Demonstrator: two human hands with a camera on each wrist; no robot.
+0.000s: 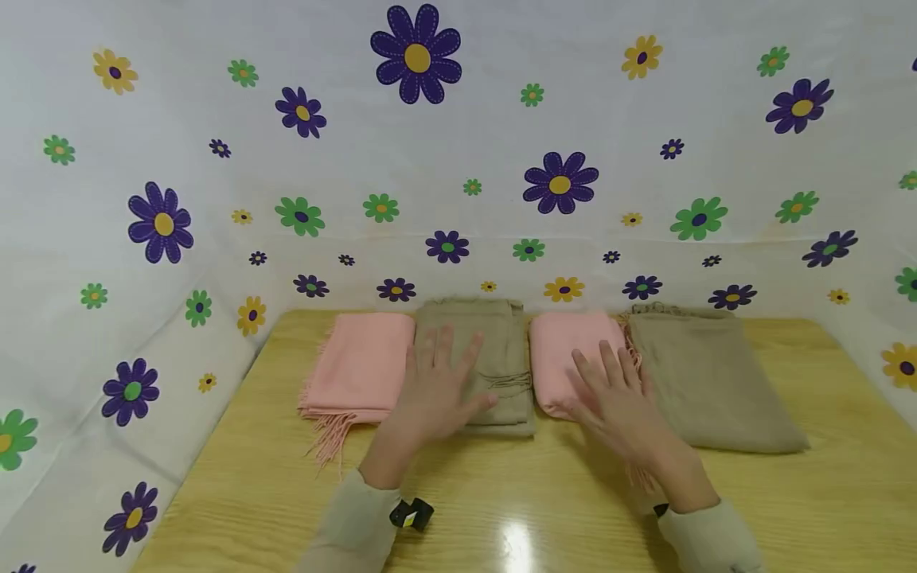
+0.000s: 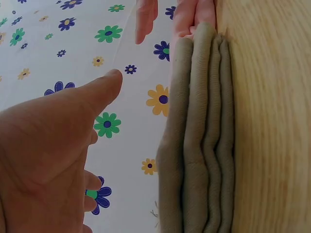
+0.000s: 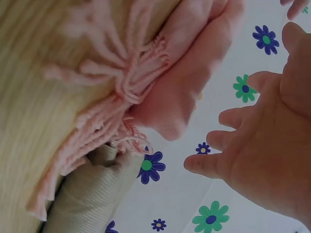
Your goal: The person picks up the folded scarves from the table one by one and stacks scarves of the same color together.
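My left hand (image 1: 433, 402), fingers spread, hovers over a folded beige scarf (image 1: 494, 342). In the left wrist view a gap separates this hand (image 2: 48, 141) from the scarf's stacked layers (image 2: 197, 126). Spread fingers of my right hand (image 1: 623, 410) hang over a folded pink scarf (image 1: 566, 350), partly covering it. The right wrist view has that hand (image 3: 267, 126) apart from the pink scarf (image 3: 189, 82), whose fringe (image 3: 97, 121) trails over the table. Another fringed pink scarf (image 1: 372, 358) lies left of my left hand. Neither hand holds anything.
At the right end of the row lies a wider folded beige scarf (image 1: 716, 382), its near corner angled outward. All the scarves rest on a wooden table (image 1: 501, 493). White flower-printed cloth (image 1: 466, 143) stands behind and at the sides.
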